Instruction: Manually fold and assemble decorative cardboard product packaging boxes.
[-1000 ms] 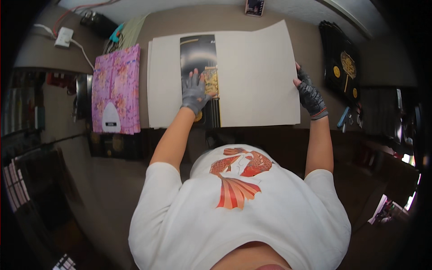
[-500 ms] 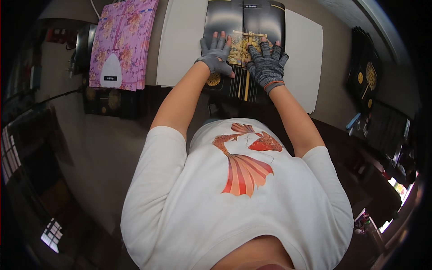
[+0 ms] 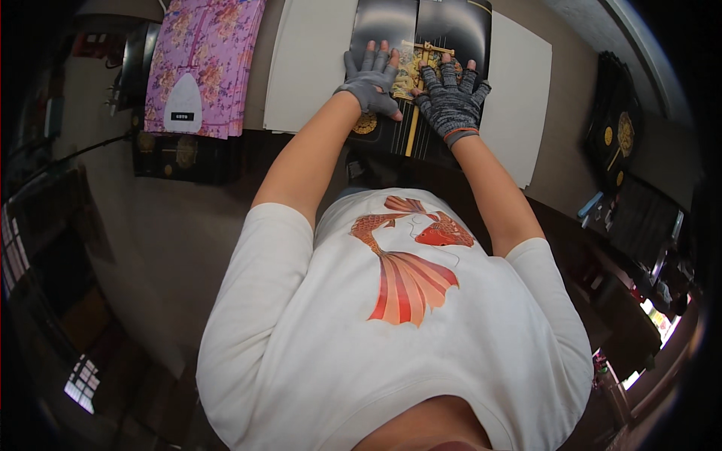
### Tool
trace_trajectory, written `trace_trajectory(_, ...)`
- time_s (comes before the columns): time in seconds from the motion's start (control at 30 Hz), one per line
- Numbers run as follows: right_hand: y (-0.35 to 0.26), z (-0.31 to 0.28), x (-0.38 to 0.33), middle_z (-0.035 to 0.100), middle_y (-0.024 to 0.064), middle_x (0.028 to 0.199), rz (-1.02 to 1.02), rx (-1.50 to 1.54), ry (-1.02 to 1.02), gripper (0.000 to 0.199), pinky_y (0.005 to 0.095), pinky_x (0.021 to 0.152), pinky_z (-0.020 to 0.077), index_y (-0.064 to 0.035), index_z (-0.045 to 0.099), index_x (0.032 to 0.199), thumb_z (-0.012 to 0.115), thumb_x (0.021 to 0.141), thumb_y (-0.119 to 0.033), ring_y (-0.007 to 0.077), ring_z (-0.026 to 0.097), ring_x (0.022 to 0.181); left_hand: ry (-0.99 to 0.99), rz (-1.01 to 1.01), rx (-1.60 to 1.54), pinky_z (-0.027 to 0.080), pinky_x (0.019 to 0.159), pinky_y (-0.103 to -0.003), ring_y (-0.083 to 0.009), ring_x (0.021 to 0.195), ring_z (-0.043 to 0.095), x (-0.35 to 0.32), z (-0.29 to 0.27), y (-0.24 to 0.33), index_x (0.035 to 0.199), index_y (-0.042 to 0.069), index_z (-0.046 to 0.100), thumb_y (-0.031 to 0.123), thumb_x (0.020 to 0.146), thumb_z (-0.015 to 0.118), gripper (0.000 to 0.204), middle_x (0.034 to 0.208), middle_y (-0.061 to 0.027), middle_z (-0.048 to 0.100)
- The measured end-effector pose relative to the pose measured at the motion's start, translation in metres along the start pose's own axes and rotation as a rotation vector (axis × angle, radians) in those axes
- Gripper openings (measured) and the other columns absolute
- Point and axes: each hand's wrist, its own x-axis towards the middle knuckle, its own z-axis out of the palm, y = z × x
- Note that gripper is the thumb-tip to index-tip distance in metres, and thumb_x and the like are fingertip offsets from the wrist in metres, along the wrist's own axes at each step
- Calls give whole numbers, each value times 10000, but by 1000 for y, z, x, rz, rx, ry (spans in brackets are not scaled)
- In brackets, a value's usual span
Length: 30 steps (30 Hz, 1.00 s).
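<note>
A glossy black printed sheet or flattened bag [image 3: 455, 22] with gold decoration lies on a large white board [image 3: 519, 98]. My left hand [image 3: 370, 84], in a grey fingerless glove, presses flat on its left half with the fingers spread. On the right half rests my right hand [image 3: 453, 94], in a dark mottled fingerless glove with an orange cuff edge, its fingers also spread. Between the hands shows a gold ornament running down the middle. Neither hand grips anything. The surface under both palms is hidden.
Left of the board lies a stack of pink-purple floral bags [image 3: 199, 68], with black gold-printed pieces [image 3: 180, 155] below it. More black gold-printed pieces [image 3: 618, 135] stand at the right, near a small blue object [image 3: 590, 204].
In the picture, both hands and the black sheet sit slightly farther right and up. The board also appears shifted, so the view itself has moved a little. Both hands stay flat on the sheet.
</note>
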Motion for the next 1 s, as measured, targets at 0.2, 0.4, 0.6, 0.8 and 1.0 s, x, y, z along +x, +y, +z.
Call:
trace_trajectory(0.2,0,4,1,113,60,1629,-8,-27,-18,660,732,1054,-10,-374,281,1511,349,924,-669,450,9,1470,-3,3,8,-61,1080,-698,-369,1486,-106,1,0,0,1547,57,-12,617,559,781,1385,1609,-213,-53)
trace_trajectory(0.4,-1,1,2,106,54,1631,-7,7,-30,648,727,1057,-21,-384,280,1510,343,929,-664,447,3,1470,79,3,-26,-72,1074,-702,-362,1488,-93,2,11,0,1548,44,41,762,616,659,1329,1611,-210,-29)
trace_trajectory(0.6,-1,-4,1,98,49,1632,-8,-1,-63,660,719,1066,-25,-382,266,1515,341,925,-669,432,4,1474,182,-51,69,-55,1078,-694,-355,1493,-62,5,23,4,1551,61,94,869,606,559,1328,1614,-200,17)
trace_trajectory(0.8,0,-9,2,93,51,1632,-2,-1,-102,672,717,1069,-22,-380,248,1520,333,924,-677,426,3,1476,169,-57,70,-50,1075,-701,-354,1494,-49,5,20,6,1551,62,98,862,611,565,1320,1614,-200,27)
trace_trajectory(1.0,1,-6,5,74,51,1634,-2,35,-121,687,720,1066,-18,-376,229,1526,330,921,-686,423,-8,1478,145,-65,77,-54,1074,-701,-352,1494,-60,6,17,6,1552,61,86,856,609,574,1326,1614,-201,13)
